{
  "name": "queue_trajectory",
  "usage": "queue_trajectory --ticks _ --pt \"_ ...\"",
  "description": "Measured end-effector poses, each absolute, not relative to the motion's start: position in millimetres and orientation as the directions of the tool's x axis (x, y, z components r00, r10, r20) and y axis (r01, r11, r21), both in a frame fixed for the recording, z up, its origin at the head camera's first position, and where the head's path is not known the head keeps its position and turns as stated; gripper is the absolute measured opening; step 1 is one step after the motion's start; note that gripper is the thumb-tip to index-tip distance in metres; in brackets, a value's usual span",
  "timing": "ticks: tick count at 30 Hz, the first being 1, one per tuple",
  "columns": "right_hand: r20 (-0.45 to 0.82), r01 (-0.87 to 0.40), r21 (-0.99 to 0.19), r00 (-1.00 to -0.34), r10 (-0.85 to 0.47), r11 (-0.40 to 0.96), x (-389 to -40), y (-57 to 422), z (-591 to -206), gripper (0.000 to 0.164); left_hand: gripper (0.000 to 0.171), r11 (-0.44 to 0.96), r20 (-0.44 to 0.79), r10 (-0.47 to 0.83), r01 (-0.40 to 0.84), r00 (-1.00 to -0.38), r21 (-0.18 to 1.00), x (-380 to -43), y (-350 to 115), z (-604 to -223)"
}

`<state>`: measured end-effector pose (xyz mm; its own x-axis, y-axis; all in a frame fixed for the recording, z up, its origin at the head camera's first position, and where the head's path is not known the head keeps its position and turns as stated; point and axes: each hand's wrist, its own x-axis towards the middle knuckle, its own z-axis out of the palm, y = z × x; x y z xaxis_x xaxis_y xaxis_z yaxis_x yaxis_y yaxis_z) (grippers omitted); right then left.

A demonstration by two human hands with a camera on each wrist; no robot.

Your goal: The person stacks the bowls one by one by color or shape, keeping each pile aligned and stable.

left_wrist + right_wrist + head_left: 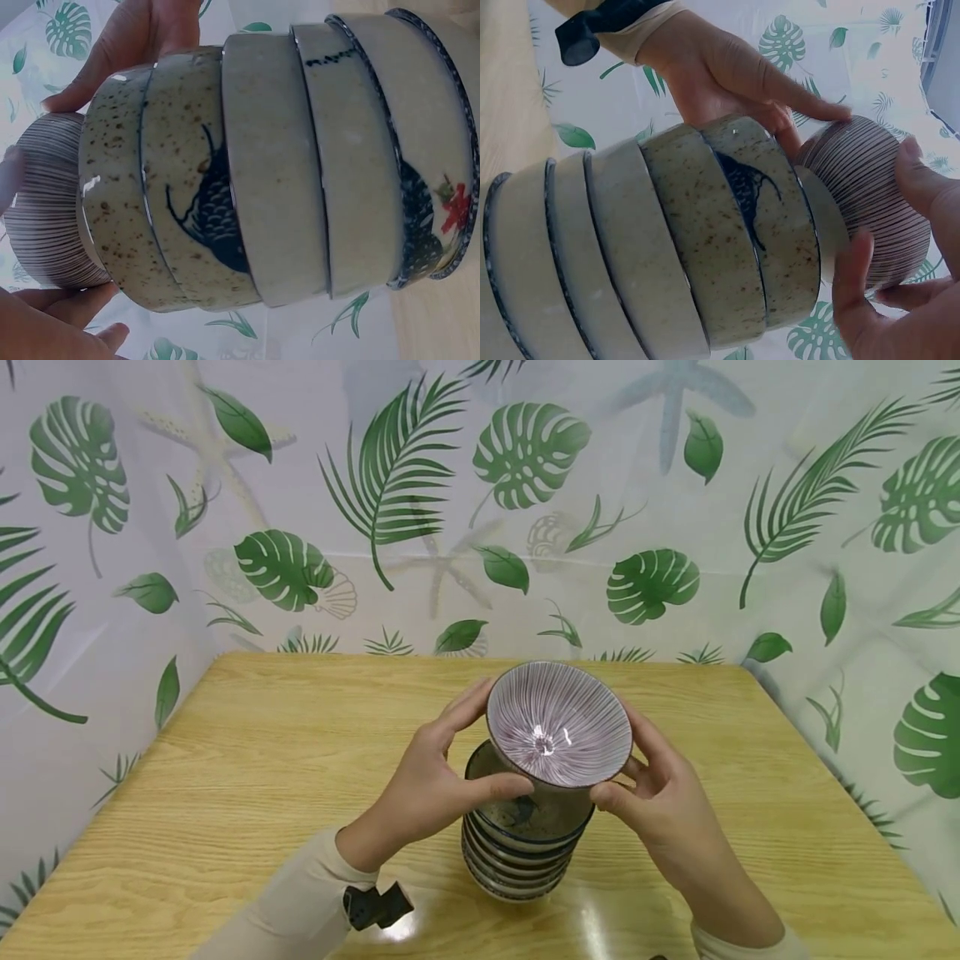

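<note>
A bowl with fine purple-grey stripes [558,718] is held up between both hands, its inside tipped toward the head camera. My left hand [431,777] grips its left side, thumb along the near underside and fingers at the far rim. On the other side my right hand [667,802] holds it, thumb near the front rim and fingers behind. Below stands a stack of several bowls [517,864]; the top one is a speckled bowl [784,225] with a blue fish drawing. In the right wrist view the striped bowl's foot is right at the stack's top rim.
The stack stands on a wooden table [300,760] near its front edge. A white sheet printed with green leaves [420,460] hangs behind and at both sides. A black strap device [375,906] is on the left wrist.
</note>
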<state>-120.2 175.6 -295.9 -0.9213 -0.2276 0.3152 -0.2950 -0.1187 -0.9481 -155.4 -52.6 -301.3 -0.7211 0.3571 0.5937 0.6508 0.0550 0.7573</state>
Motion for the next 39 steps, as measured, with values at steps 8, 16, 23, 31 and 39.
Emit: queue_trajectory --ticks 8,16,23,31,39 --pt "0.417 -0.454 -0.879 -0.881 -0.221 0.149 -121 181 -300 0.081 0.098 0.135 0.475 0.347 0.545 -0.808 0.828 -149 -59 -304" --pt "0.456 -0.523 -0.827 -0.839 -0.295 0.208 -125 186 -304 0.085 0.089 0.158 0.462 0.379 0.548 -0.802 0.821 -147 -62 -305" --pt "0.459 -0.554 -0.796 -0.816 -0.352 0.244 -125 189 -311 0.091 0.090 0.197 0.450 0.400 0.555 -0.798 0.809 -144 -65 -310" --pt "0.453 -0.560 -0.788 -0.809 -0.376 0.256 -125 188 -316 0.092 0.092 0.231 0.440 0.421 0.563 -0.793 0.793 -144 -69 -316" --pt "0.436 -0.553 -0.790 -0.811 -0.390 0.266 -126 188 -318 0.090 0.092 0.261 0.422 0.440 0.563 -0.792 0.784 -146 -70 -320"
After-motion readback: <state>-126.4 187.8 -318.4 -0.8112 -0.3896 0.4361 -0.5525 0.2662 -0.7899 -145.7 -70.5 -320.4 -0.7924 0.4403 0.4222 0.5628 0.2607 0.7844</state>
